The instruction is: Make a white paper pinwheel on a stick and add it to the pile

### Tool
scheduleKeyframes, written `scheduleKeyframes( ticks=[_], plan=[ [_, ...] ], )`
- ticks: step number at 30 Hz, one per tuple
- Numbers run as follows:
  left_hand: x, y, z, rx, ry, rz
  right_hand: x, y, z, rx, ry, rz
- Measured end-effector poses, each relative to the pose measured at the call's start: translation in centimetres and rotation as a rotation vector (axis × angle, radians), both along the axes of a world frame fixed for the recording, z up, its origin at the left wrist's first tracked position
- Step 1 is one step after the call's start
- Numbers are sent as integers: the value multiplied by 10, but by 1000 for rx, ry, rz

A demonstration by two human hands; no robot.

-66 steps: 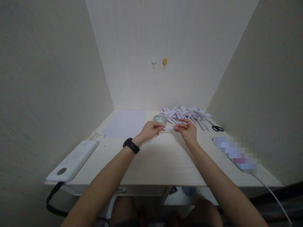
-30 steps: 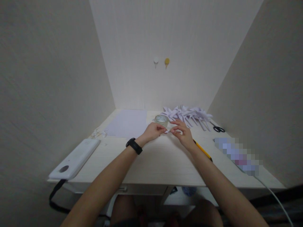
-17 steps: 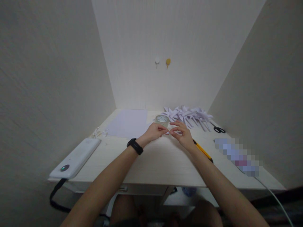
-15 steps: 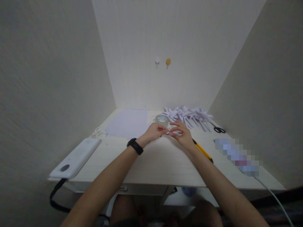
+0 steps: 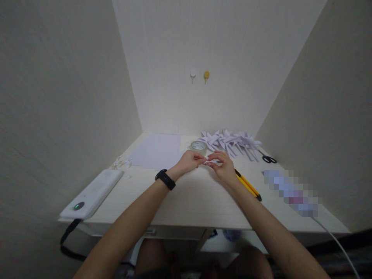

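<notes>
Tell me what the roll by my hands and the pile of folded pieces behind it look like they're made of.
Roll: apparently clear glossy plastic tape; it looks see-through and ring-shaped. Folded pieces: probably matte white paper, with sharp creases and thin pointed flaps.

Left hand (image 5: 189,161), right hand (image 5: 223,167) fingertips meeting, seemingly pinched.

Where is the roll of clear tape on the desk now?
In the head view the roll of clear tape lies mid-desk, just behind the left hand, between the paper sheet and the folded paper pile.
</notes>
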State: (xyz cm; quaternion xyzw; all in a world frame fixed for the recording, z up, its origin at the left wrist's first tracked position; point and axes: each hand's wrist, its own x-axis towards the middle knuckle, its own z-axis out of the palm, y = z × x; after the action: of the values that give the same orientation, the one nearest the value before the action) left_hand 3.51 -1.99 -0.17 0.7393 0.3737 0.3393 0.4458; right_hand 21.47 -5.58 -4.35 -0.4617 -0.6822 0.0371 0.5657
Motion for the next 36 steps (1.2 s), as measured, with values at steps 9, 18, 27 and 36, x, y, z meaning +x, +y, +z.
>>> scheduleKeyframes(
  ticks=[9,18,27,36],
  plan=[
    [-1,-1,2,-35,-25,8,-2,-2,0,-118,75,-105],
    [-1,-6,7,-102,-85,1,0,-6,6,65,-67,-80],
    [0,-3,2,27,-44,47,2,-3,7,72,-96,-14],
    [-5,-10,6,438,239,31,9,0,4,-64,-246,25]
  ],
)
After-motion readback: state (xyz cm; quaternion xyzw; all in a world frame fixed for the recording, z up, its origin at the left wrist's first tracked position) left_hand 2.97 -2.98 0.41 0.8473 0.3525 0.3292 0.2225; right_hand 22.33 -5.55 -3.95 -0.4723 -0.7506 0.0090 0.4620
